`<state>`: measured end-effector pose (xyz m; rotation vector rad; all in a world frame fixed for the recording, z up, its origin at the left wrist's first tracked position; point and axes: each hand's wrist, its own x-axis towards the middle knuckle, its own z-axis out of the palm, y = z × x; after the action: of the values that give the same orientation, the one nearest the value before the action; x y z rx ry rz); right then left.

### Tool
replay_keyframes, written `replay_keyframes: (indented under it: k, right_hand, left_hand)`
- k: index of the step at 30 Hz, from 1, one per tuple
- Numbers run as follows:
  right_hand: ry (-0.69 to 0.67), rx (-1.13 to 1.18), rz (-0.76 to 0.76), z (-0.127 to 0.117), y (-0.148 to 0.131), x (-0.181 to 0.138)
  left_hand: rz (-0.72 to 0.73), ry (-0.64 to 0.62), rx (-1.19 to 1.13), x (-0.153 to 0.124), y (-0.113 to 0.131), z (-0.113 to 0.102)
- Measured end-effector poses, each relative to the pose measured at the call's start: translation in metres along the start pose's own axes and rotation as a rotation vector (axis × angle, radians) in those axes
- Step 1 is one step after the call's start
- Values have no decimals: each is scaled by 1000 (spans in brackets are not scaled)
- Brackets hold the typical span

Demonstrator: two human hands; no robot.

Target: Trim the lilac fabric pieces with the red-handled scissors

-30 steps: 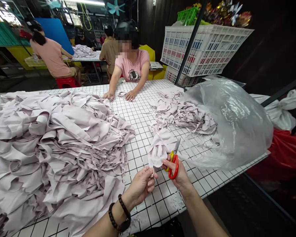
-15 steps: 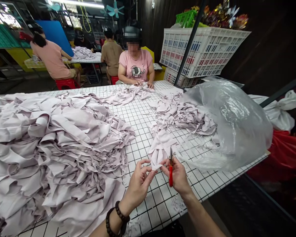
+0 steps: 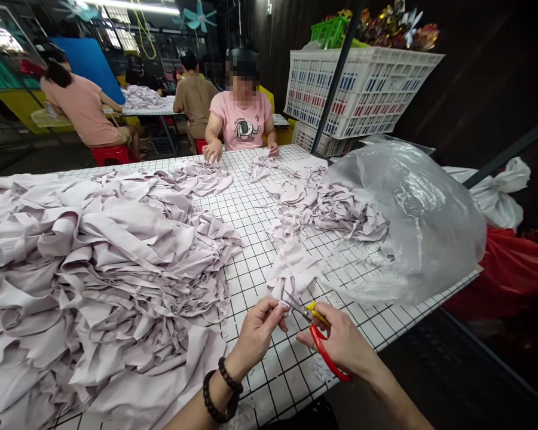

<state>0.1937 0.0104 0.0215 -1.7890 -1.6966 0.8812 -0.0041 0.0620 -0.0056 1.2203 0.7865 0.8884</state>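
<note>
My left hand [image 3: 259,331] pinches the near end of a pale lilac fabric piece [image 3: 291,266] that lies stretched away from me on the gridded table. My right hand [image 3: 338,337] holds scissors [image 3: 320,341] with one red and one yellow handle. Their blades are spread and point left, at the fabric end by my left fingertips. Whether they touch the cloth I cannot tell. A large heap of the same fabric [image 3: 130,257] covers the table's left side.
A smaller fabric pile [image 3: 336,206] lies beside a clear plastic bag [image 3: 430,221] on the right. Small scraps [image 3: 323,367] lie near the front edge. Across the gridded table [image 3: 246,212] a co-worker [image 3: 242,119] handles fabric. White crates [image 3: 363,89] stand behind.
My right hand has turned the scissors from upright with handles together to spread, blades toward the fabric. My left fingers have closed in. The co-worker's hands have moved apart, with fabric at each.
</note>
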Motion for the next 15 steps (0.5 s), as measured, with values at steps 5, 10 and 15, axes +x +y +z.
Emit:
replay_keyframes:
  k: [5,10,15]
  right_hand:
    - [0,-137,-17,5,-6,0]
    - [11,-192,-11,5,-13,3]
    - [-7,-235,-3,5,-16,5]
  left_hand:
    - [30,-19,32,2,-1,0]
    - [35,-40,53,2,1,1]
    - [32,-50,60,1,0,0]
